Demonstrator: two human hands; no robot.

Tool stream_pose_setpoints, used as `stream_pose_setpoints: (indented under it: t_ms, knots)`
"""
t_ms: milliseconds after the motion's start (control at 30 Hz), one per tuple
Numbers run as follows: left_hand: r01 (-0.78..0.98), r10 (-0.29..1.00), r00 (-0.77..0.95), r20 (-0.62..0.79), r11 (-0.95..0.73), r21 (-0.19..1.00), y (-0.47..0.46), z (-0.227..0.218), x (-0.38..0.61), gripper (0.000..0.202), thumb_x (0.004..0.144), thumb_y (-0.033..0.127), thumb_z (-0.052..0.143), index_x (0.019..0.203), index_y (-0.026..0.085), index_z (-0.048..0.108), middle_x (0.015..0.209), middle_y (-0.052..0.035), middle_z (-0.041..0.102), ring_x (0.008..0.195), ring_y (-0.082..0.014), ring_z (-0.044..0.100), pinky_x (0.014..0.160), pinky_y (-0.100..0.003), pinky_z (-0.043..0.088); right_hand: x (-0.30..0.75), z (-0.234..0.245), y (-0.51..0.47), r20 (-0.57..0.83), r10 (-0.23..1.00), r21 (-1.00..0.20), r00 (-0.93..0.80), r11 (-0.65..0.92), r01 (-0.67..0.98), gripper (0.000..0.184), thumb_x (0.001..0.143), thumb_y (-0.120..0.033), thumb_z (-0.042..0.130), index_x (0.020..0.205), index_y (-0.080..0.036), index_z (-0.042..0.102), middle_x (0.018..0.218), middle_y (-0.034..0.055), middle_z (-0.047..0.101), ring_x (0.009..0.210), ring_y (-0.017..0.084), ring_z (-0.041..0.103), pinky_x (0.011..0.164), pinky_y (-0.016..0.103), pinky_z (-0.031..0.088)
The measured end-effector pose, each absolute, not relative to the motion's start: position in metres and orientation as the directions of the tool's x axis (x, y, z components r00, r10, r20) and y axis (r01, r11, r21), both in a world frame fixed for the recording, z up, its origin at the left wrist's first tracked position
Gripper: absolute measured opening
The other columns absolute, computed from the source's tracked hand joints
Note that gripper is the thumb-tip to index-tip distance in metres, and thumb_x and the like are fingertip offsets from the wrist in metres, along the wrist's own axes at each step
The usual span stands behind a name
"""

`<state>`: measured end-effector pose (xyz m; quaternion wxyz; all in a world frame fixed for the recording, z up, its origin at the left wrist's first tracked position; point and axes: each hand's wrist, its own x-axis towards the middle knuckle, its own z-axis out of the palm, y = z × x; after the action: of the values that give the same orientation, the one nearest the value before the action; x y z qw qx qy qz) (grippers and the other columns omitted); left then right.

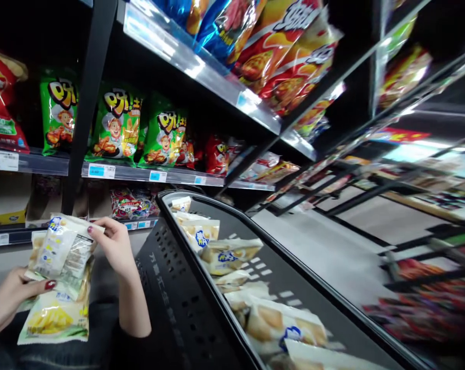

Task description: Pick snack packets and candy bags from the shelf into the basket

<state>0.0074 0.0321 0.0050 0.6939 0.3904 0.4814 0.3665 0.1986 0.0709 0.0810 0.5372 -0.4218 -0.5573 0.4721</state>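
Note:
At the lower left, my left hand (18,293) grips pale snack bags, its thumb pressed across them. The lower snack bag (55,321) shows yellow sticks on its front. Over it lies another snack bag (60,252), back outward, with printed text and a blue logo. My right hand (112,244) pinches the upper right corner of this top bag between thumb and fingers. A further bag edge shows behind at the left; how many are held I cannot tell. Right of my hands stands a dark grey shopping basket (170,257) with several cream snack bags (232,254) along its near side.
Ahead, a store shelf (178,176) carries green chip bags (114,126) and a red bag (3,103). An upper shelf (201,72) with large chip bags (286,56) overhangs the basket. Pale floor (305,241) and blurred racks (428,293) lie to the right.

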Motion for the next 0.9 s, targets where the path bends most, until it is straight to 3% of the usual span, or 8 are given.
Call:
stream_pose_setpoints:
  t_ms: [200,433,567,900]
  knots:
    - [-0.046,0.92,0.164,-0.356,0.368,0.929,0.027,0.018,0.014,0.02,0.049,0.032,0.077,0.061,0.016,0.074,0.066,-0.01,0.073,0.068,-0.0277,0.067,0.064,-0.032,0.054,0.204,0.071,0.082,0.067,0.997,-0.994,0.034,0.069,-0.082,0.009,0.063,-0.023,0.065,0.061,-0.014,0.062,0.058,-0.0017,0.056,0.052,0.009,0.046,0.051,0.021,0.038]
    - [-0.12,0.912,0.2,-0.358,0.385,0.915,0.032,0.012,0.011,0.023,0.052,0.029,0.077,0.07,0.015,0.075,0.068,-0.0082,0.073,0.072,-0.0265,0.067,0.069,-0.032,0.053,0.208,0.08,0.073,0.18,0.975,-0.974,-0.131,0.157,-0.165,0.009,0.06,-0.021,0.07,0.058,-0.016,0.063,0.055,-0.0028,0.056,0.053,0.008,0.047,0.053,0.02,0.037]
    - [-0.13,0.913,0.184,-0.363,0.389,0.912,0.032,0.009,0.011,0.022,0.049,0.028,0.077,0.065,0.014,0.074,0.066,-0.0084,0.073,0.07,-0.0273,0.067,0.069,-0.035,0.053,0.212,0.082,0.071,0.197,0.957,-0.969,-0.211,0.157,-0.193,0.008,0.059,-0.021,0.071,0.059,-0.016,0.064,0.056,-0.0031,0.056,0.053,0.008,0.046,0.052,0.02,0.036]
    - [-0.161,0.91,0.236,-0.342,0.384,0.909,0.031,0.018,0.014,0.019,0.052,0.026,0.076,0.065,0.012,0.073,0.069,-0.009,0.073,0.072,-0.0267,0.066,0.072,-0.035,0.051,0.214,0.075,0.078,0.193,0.969,-0.973,-0.154,0.169,-0.156,0.009,0.064,-0.025,0.067,0.062,-0.017,0.064,0.06,-0.0015,0.056,0.057,0.009,0.046,0.055,0.021,0.035]
